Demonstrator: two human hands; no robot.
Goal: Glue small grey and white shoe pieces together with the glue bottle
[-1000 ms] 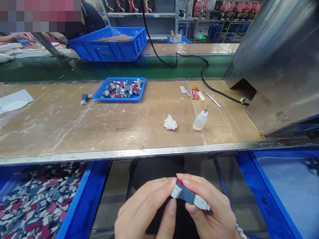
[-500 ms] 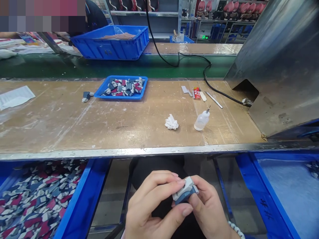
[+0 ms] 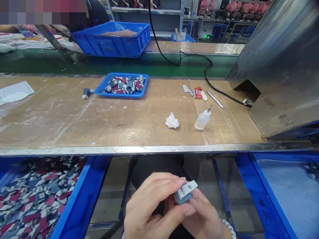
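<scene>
A small light-grey and slate-blue moulded piece is held above my lap, with a dark round spot on its grey face. My left hand pinches its left side between thumb and fingers. From the right and below, my right hand closes on the same piece, its fingers partly hidden behind it. On the left, a blue bin is full of similar grey, slate-blue and dark-red pieces. More of them fill a blue tray on the table.
On the table are a crumpled tissue, a clear needle-tipped bottle, a silver pen-like rod and a red packet. A metal duct stands right. Another blue bin is at lower right. A person sits at far left.
The piece has been turned in my fingers, so a flat grey face with a dark spot now shows. My right hand has shifted slightly down and left.
</scene>
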